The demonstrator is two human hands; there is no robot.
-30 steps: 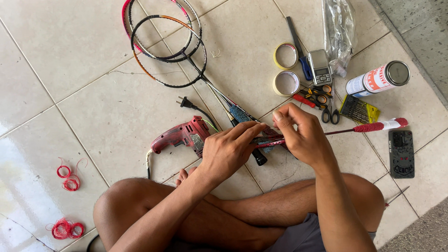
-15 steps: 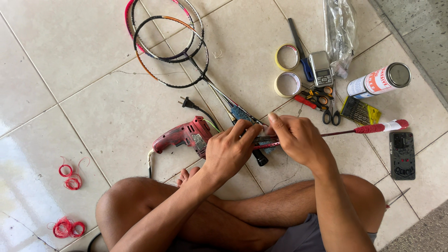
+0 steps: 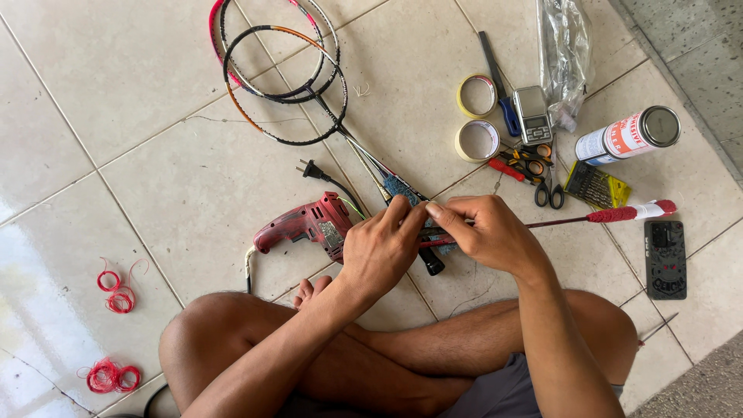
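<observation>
While I sit cross-legged on the floor, both hands pinch the thin red racket shaft (image 3: 557, 224): left hand (image 3: 383, 248) and right hand (image 3: 484, 232) close together at its near end, its long axis running right toward the white-wrapped tip.

Viewpoint: a single camera worn on the head, above the seated person.
Direction: straight down at the tiled floor (image 3: 139, 101).
Range: close, crossed legs at the bottom edge.
Overlap: none, single view.

The drill (image 3: 306, 224) lies left of both hands, tape rolls (image 3: 477, 116) beyond them.
</observation>
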